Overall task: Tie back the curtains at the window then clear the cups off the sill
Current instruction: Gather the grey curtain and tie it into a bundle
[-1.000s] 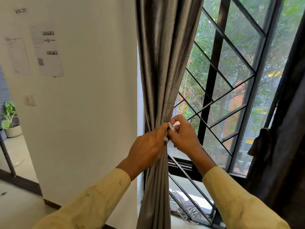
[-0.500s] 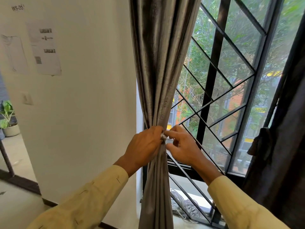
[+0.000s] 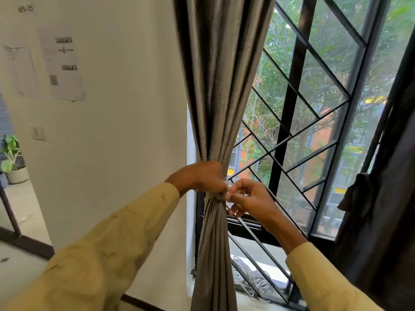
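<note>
The grey left curtain [image 3: 219, 90] hangs bunched at the window's left edge, pinched into a narrow waist. My left hand [image 3: 202, 177] is closed around that waist, over a thin white tie-back [image 3: 227, 189] that peeks out between my hands. My right hand [image 3: 249, 198] pinches the tie's end just right of the bunch. A dark right curtain [image 3: 386, 198] hangs at the right edge, gathered with a knot partway down. The sill [image 3: 253, 250] shows below the window grille. No cups are visible.
Black diagonal grille bars [image 3: 289, 108] cover the window behind my hands. A coil of grey cable [image 3: 251, 279] lies on the sill. A white wall [image 3: 116, 131] with paper notices stands left, and a potted plant [image 3: 11, 158] sits far left.
Both hands have slid a little down the curtain. My right hand has moved from against the left hand to slightly right and lower, drawing the tie's end outward.
</note>
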